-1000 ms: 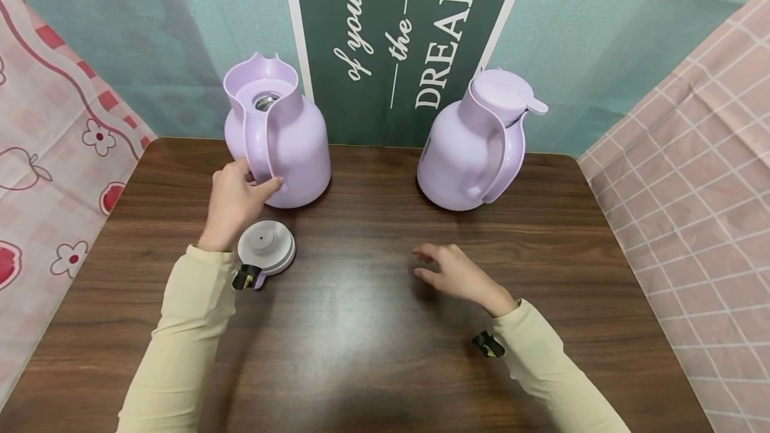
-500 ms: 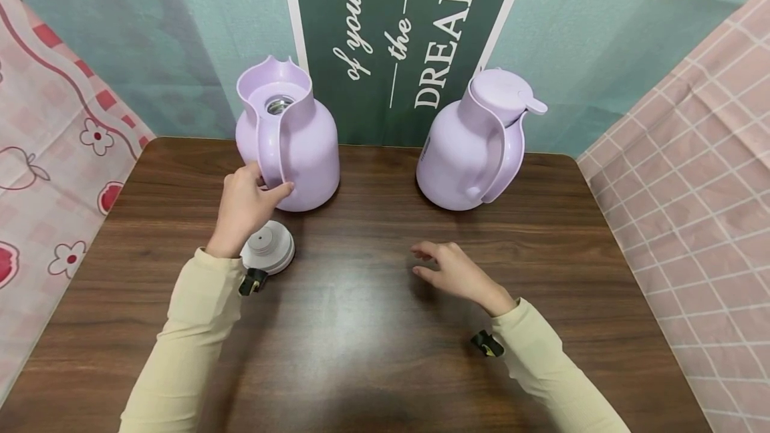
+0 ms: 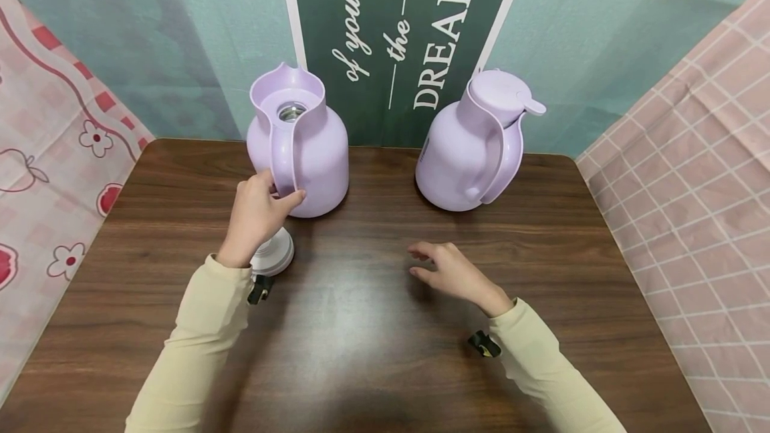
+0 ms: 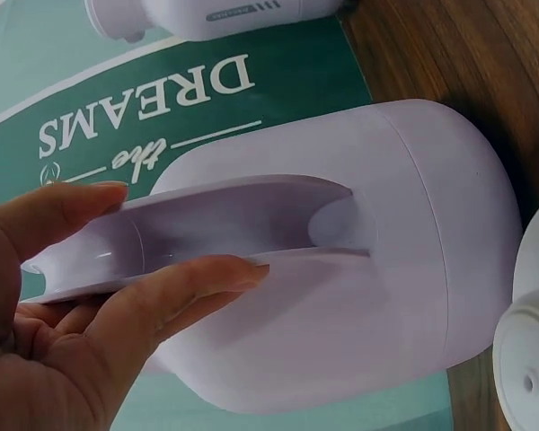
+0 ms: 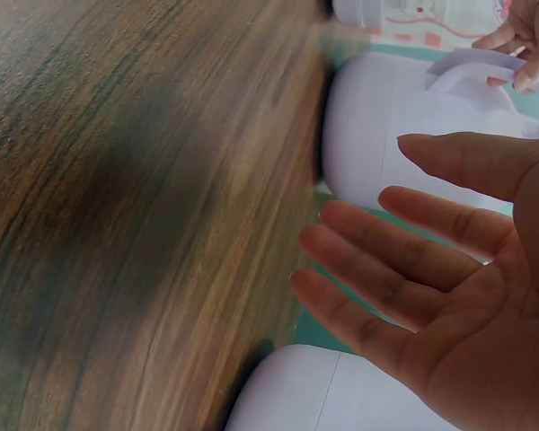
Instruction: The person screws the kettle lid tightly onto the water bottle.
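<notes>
A lilac thermos jug (image 3: 325,159) without its lid stands at the back left, its steel mouth showing. My left hand (image 3: 257,216) grips its handle (image 4: 242,211), thumb on one side and fingers on the other in the left wrist view. Partly behind the left wrist lies a grey-white round lid (image 3: 277,254) on the table. My right hand (image 3: 454,272) hovers above the wood, fingers loosely extended with nothing in them, as the right wrist view confirms. A second lilac thermos jug (image 3: 454,156), lid on, stands at the back right, beyond the right hand.
Both jugs stand on a dark wooden table (image 3: 355,326) near its back edge. A teal curtain with a green lettered panel (image 3: 385,39) hangs behind. Pink patterned cloths hang at the left and right sides.
My left hand and the lidless jug have moved right and slightly nearer to me, and the jug has turned a little. The left arm now covers more of the lid. My right hand stays nearly still.
</notes>
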`<state>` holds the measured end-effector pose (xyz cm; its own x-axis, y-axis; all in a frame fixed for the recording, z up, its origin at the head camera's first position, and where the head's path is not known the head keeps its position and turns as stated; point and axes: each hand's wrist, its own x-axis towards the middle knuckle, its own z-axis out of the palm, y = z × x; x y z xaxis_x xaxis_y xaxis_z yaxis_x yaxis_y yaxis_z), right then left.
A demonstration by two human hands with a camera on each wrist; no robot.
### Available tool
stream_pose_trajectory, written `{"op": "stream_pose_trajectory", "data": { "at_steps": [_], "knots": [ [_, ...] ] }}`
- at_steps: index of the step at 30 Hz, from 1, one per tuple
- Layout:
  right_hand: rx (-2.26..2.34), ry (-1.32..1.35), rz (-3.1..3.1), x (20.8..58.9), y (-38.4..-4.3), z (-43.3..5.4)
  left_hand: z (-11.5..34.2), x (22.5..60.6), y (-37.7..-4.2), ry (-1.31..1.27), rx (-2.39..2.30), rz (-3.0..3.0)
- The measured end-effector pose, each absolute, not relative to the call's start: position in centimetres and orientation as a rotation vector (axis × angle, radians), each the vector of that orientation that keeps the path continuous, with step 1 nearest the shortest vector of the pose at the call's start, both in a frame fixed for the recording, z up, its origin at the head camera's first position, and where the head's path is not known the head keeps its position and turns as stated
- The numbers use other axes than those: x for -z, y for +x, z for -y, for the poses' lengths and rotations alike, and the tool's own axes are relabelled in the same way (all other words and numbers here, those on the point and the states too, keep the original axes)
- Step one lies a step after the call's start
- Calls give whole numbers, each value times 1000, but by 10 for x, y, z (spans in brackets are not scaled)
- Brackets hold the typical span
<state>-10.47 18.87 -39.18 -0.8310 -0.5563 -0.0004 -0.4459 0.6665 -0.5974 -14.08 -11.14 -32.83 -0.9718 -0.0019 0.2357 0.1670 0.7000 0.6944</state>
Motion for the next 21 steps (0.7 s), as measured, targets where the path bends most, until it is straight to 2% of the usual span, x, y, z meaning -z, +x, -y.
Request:
{"op": "stream_pose_trajectory", "data": {
  "at_steps": [21],
  "knots": [
    [912, -829, -2684, 391, -106, -186, 85, 331, -121, -235, 1183, 2669]
  ]
}}
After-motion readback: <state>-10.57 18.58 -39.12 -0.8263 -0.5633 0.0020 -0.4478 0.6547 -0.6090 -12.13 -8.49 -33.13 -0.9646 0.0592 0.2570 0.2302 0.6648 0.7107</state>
